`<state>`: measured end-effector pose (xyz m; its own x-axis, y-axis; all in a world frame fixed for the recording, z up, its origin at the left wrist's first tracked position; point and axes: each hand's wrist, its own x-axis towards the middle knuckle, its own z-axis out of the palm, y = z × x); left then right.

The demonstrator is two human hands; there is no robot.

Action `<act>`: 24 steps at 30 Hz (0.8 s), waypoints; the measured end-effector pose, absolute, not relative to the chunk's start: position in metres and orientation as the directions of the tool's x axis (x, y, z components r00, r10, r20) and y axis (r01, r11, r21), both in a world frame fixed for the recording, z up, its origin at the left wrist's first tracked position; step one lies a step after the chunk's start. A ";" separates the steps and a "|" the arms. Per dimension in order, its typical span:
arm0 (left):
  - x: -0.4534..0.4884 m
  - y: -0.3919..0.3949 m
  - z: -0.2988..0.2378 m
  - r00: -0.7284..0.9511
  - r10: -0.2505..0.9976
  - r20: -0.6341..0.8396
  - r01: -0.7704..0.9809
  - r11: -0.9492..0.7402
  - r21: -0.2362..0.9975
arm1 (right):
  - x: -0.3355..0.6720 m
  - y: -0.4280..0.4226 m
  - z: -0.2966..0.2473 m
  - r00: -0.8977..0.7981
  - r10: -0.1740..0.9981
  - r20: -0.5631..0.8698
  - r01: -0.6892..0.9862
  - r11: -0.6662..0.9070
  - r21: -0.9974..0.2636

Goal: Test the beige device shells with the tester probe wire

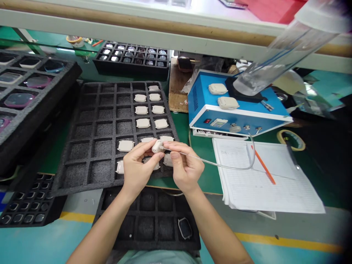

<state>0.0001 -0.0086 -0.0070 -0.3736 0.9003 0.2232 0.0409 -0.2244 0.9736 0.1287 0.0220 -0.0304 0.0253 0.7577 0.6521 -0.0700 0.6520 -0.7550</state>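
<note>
My left hand [137, 169] pinches a small beige watch case [156, 146] between thumb and fingers, tilted on its side above the foam tray. Closed around the end of a thin clear hose [214, 162], my right hand [188, 170] brings that end against the side of the case. The hose tip is mostly covered by my fingers. Under my hands lies a black foam tray [114, 154], with several similar beige cases [143, 123] in its right-hand pockets. The hose runs right to a blue control box [205, 119], on which two more beige cases [228, 103] rest.
A clear cylinder [280, 55] leans over the blue box. Papers [264, 194] with an orange pen [263, 165] lie right, near a tape roll [291, 139]. Stacked trays [35, 106] stand left, another tray [132, 69] behind. On my lap is a foam tray [154, 244] holding one watch [185, 228].
</note>
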 end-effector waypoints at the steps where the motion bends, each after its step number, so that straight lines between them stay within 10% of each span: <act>1: 0.000 -0.009 -0.007 -0.375 0.899 0.226 0.043 -0.226 0.973 | 0.129 0.022 -0.030 0.026 0.758 0.652 -0.072 0.652 -0.755; 24: -0.003 -0.008 -0.004 -0.373 0.898 0.234 0.065 -0.226 0.972 | 0.126 0.024 -0.027 0.021 0.767 0.641 -0.078 0.640 -0.764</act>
<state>-0.0033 -0.0083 -0.0040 -0.3734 0.8978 0.2336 0.0645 -0.2261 0.9720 0.1257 0.0245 -0.0273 0.0208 0.7673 0.6410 -0.0781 0.6404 -0.7641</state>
